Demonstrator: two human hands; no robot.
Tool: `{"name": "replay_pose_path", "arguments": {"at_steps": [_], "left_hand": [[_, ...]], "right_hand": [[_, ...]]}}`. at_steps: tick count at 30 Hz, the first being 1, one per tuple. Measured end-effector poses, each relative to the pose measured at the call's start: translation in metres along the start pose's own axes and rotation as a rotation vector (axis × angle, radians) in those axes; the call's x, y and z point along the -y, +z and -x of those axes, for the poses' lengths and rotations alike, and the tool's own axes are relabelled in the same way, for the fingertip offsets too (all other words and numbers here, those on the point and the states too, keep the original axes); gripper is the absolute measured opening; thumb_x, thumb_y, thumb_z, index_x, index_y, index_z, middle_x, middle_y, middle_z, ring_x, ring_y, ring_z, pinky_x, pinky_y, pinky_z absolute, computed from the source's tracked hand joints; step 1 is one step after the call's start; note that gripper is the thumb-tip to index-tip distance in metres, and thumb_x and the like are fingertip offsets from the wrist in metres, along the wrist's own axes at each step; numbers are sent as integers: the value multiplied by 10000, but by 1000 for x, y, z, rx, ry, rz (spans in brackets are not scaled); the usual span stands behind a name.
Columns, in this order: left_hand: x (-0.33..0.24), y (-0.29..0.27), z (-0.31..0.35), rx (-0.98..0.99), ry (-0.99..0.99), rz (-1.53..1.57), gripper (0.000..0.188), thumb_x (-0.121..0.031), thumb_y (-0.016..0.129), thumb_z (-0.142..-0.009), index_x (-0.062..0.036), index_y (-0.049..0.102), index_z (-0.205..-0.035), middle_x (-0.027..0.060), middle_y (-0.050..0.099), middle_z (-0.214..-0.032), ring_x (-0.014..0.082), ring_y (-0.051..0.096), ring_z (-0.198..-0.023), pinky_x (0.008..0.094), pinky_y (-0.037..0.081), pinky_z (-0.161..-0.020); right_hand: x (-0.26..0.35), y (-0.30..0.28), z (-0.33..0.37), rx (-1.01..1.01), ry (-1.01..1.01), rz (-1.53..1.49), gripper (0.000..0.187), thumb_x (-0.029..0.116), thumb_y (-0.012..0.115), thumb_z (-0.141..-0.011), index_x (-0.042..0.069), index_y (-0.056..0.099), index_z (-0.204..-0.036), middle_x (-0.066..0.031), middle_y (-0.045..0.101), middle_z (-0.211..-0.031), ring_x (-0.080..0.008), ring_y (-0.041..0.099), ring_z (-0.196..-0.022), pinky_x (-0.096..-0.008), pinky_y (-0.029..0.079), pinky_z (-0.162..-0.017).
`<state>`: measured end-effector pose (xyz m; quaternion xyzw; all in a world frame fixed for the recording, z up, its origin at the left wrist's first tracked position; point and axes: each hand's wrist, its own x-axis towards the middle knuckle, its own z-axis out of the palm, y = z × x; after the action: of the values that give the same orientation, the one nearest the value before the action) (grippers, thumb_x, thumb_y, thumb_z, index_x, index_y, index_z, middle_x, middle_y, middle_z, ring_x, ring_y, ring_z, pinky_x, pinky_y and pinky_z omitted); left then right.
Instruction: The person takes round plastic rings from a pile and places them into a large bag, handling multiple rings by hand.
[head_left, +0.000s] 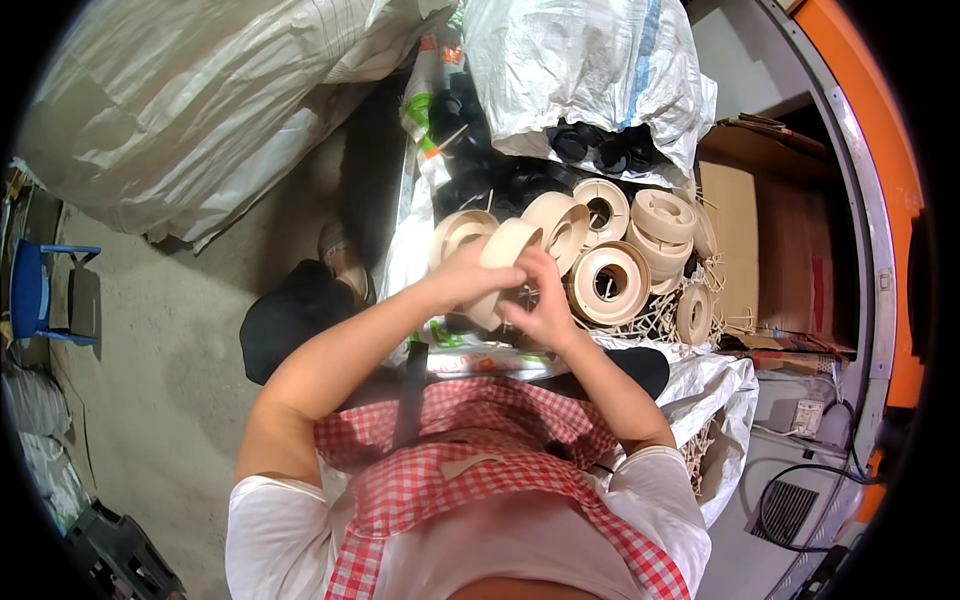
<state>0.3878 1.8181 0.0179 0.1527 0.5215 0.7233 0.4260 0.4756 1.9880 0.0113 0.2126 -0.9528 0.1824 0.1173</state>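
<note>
My left hand (470, 276) grips a beige plastic ring (509, 243) with a wide rim, tilted up on its edge in front of me. At the ring's open side is my right hand (547, 304), its fingers curled and the thumb bent in toward the ring. Whatever sits between those fingers is too small to make out. Just beyond my hands lies a pile of similar beige rings, among them a flanged ring (609, 283) with a dark centre hole and another ring (602, 211) farther back. Thin beige plastic sticks (650, 325) are scattered beneath them.
A white woven sack (590, 70) spills black round parts (590, 145) behind the pile. An open cardboard box (735, 220) stands right, beside a grey machine with an orange frame (870, 110). At left are a large pale sack (220, 100) and a blue stool (30, 290).
</note>
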Motion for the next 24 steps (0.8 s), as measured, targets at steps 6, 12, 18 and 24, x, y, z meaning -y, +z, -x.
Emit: {"name": "replay_pose_path", "arguments": {"at_steps": [6,12,18,24], "left_hand": [[4,-2,0,-140,144,-344,594,-305,704,-696,-9,517,-1175,122,626,-1030,195,606,-923,312,479,-806],[-29,-10,-2,26,-426,5,507,-330,622,-842,-32,516,-1238,96,612,-1087,158,611,-931,282,527,-731],[5,-8,-2,10,-37,-222,568,-273,684,-771,-22,483,-1240,105,597,-1096,172,588,-967,294,481,-822],[-2,-4,1,-43,39,-243,657,-201,708,-775,-32,394,-1327,82,575,-1128,148,552,-1014,288,456,-866]], "right_hand": [[8,-6,-14,0,1198,-1578,758,180,675,-810,104,171,-1371,-136,428,-1277,-253,500,-1118,-377,467,-898],[17,13,4,-26,-9,-152,343,65,672,-687,99,591,-1018,-110,496,-1172,-345,444,-1136,-456,407,-920],[2,26,-4,-18,1269,-1417,626,246,568,-892,93,192,-1369,-142,497,-1158,-221,609,-912,-293,554,-678],[19,14,-11,-31,1008,-1077,592,338,498,-937,45,210,-1364,-176,552,-1082,-227,642,-762,-282,553,-603]]}}
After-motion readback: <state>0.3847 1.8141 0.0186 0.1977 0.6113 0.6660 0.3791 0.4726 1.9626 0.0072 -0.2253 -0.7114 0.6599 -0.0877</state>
